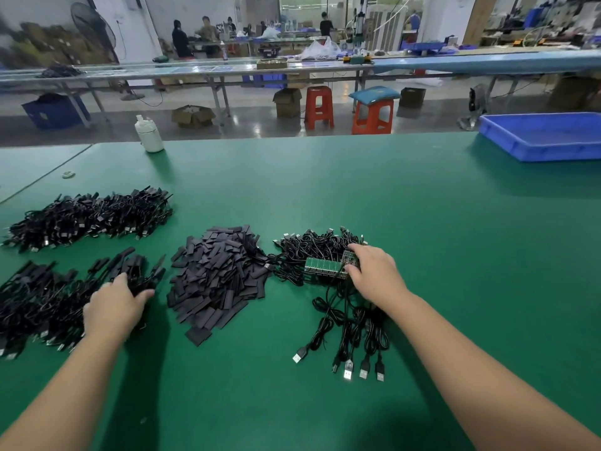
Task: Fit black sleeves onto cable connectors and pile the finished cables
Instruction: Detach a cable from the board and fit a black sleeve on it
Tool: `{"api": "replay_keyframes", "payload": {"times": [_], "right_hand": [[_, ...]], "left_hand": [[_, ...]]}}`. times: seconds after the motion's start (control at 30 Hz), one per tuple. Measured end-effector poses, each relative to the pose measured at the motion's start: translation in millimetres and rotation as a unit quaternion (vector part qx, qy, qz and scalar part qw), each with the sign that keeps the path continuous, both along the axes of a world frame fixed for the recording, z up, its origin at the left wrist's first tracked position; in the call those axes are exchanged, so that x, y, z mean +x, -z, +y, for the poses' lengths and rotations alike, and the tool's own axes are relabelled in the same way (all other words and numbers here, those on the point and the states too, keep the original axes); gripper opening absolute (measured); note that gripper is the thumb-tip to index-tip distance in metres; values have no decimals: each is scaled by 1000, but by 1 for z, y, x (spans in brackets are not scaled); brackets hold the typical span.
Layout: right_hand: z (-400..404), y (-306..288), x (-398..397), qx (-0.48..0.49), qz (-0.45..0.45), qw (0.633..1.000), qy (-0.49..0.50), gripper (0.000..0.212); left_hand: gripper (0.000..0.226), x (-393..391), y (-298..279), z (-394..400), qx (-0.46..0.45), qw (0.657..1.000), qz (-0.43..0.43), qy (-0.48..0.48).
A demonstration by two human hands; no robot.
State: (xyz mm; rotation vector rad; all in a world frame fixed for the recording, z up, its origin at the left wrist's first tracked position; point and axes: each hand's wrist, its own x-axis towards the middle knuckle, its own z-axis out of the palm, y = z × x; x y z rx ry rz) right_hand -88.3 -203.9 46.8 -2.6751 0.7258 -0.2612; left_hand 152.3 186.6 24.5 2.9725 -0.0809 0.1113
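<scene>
I see my left hand [112, 307] resting on the near pile of sleeved cables [48, 304] at 9 o'clock on the green bench [357, 196], fingers and thumb curled round a few black sleeved ends at the pile's right edge. A second pile of finished cables [87, 218] lies beyond it, toward 10 o'clock, apart from the first. The heap of loose black sleeves [218, 275] sits between my two hands, just to the right of my left hand at its 3 o'clock.

My right hand [374, 271] is down on the tangle of unsleeved cables [312, 252] right of the sleeve heap, its fingers bent over a strip of small green circuit boards [322, 265] and pinching the strip's right end. A bundle of cables trails from under that hand toward 6 o'clock, ending in five USB plugs [356, 369] fanned out on the bench.

At 1 o'clock stands a blue tray [540, 138]; at 11 o'clock a white bottle [149, 135].
</scene>
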Motion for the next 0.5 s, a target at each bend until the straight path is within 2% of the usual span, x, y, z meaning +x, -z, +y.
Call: {"api": "replay_keyframes", "payload": {"times": [0.1, 0.2, 0.33, 0.4, 0.5], "right_hand": [[0, -2, 2, 7, -28, 999, 24, 38], [0, -5, 1, 33, -52, 997, 43, 29], [-4, -8, -2, 84, -69, 993, 45, 23], [-6, -9, -3, 95, -72, 992, 49, 21], [-5, -9, -3, 71, -67, 993, 59, 21]], "left_hand": [[74, 3, 8, 8, 161, 987, 23, 1], [70, -2, 18, 3, 187, 982, -4, 12], [61, -10, 24, -9, 133, 987, -80, 35], [52, -21, 20, -30, 74, 987, -112, 89], [31, -51, 4, -85, -40, 974, -109, 196]]}}
